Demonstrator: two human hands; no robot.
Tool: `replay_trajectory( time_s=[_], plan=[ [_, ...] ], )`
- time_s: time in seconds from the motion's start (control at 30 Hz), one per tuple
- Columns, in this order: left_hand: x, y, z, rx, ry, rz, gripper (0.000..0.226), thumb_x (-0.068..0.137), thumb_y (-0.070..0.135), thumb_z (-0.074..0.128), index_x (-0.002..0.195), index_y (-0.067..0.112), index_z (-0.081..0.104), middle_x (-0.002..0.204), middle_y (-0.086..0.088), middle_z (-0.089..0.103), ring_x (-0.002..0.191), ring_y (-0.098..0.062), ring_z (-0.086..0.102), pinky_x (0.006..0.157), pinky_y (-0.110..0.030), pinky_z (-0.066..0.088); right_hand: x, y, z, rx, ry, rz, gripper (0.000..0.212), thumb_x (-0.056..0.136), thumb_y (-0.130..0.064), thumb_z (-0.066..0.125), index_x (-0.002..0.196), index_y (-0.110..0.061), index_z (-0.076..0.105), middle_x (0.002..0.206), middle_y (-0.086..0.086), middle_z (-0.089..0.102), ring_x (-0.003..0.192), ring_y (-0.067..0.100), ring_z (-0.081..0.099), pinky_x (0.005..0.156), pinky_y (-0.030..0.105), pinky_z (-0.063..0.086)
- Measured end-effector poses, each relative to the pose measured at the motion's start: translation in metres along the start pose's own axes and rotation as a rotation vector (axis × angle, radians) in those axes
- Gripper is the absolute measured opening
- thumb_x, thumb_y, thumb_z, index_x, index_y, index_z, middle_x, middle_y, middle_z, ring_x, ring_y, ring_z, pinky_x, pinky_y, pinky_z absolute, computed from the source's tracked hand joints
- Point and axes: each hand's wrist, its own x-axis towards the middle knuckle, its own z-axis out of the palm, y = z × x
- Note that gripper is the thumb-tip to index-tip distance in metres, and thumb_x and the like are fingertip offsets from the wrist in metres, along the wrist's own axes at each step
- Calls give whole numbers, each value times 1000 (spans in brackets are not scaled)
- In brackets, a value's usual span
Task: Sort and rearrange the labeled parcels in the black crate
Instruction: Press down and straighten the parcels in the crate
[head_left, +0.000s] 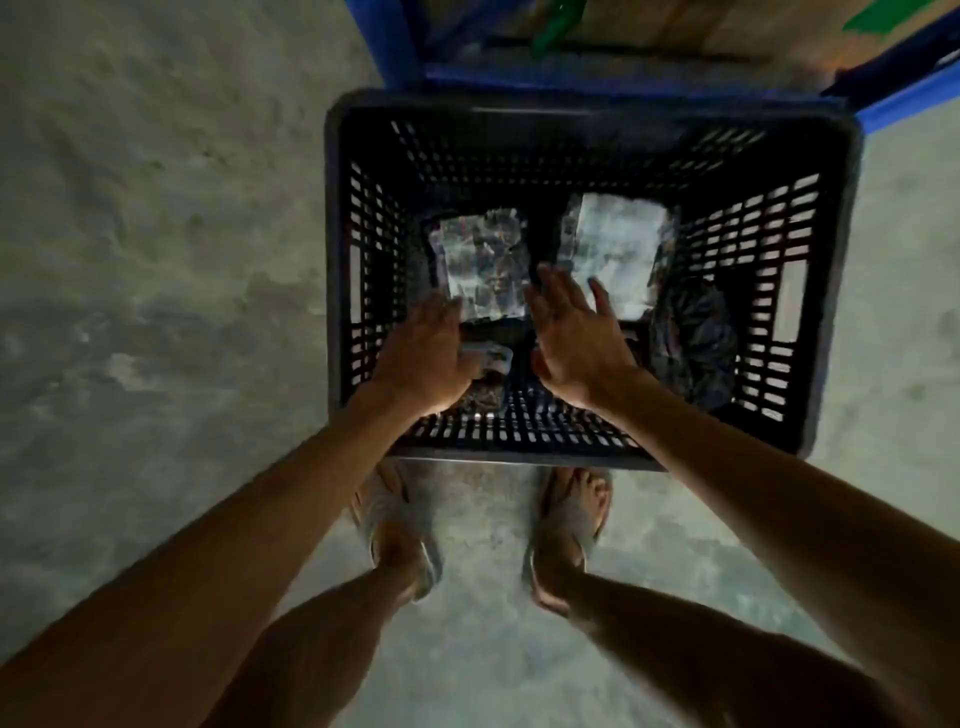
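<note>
A black slatted crate stands on the floor in front of me. Two parcels with white labels lie flat on its bottom: one on the left and one on the right. A dark crumpled parcel leans in the right corner. My left hand reaches into the crate's near left part, fingers curled on a small white-labelled parcel that it mostly hides. My right hand hovers over the middle with fingers spread, holding nothing, just above the near edge of the right parcel.
A blue shelf frame with cardboard and green tape stands right behind the crate. The floor is bare grey concrete. My feet in sandals stand close to the crate's near rim.
</note>
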Motion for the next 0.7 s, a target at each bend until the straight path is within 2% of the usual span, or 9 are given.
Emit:
replay_trajectory(
  time_s=[0.1,0.2,0.37,0.43,0.53,0.7],
  plan=[
    [59,-19,24,184,58,43,89,92,36,55,158,6,2,166,-15,-3,154,-30,-3,125,-43,12,52,-3,27,-228,108,-39,87,98,-40,48,160,-2,0,169,21,-4,157,38,-5,124,59,-2],
    [102,-30,33,335,-30,66,99,92,41,56,156,6,-10,165,-13,-17,153,-28,-14,125,-43,5,89,-7,43,-445,101,-69,90,98,-47,39,158,6,-2,167,28,-5,155,44,-6,125,56,-5],
    [138,-34,42,565,-176,-5,105,94,46,51,150,5,-28,158,-12,-36,149,-31,-26,124,-45,6,125,-2,62,-496,70,-47,84,103,-38,34,155,13,-8,163,36,-13,153,47,-12,126,52,-6],
    [143,-32,53,625,-145,-34,108,94,46,51,149,2,-30,157,-15,-37,148,-34,-27,124,-44,9,132,-1,74,-519,95,-23,79,106,-34,29,153,16,-10,161,40,-15,152,51,-13,125,54,-3],
    [147,-35,67,712,-6,-39,109,93,47,52,149,-2,-28,158,-19,-33,149,-38,-23,123,-44,10,142,0,92,-562,225,-4,67,109,-26,16,152,17,-11,159,43,-11,150,55,-9,125,57,2],
    [148,-32,71,713,66,-58,106,93,38,55,148,-5,-24,157,-24,-30,147,-43,-21,123,-47,7,149,-1,103,-595,319,23,67,108,-25,17,150,18,-13,159,43,-12,149,57,-8,124,60,6]
  ],
)
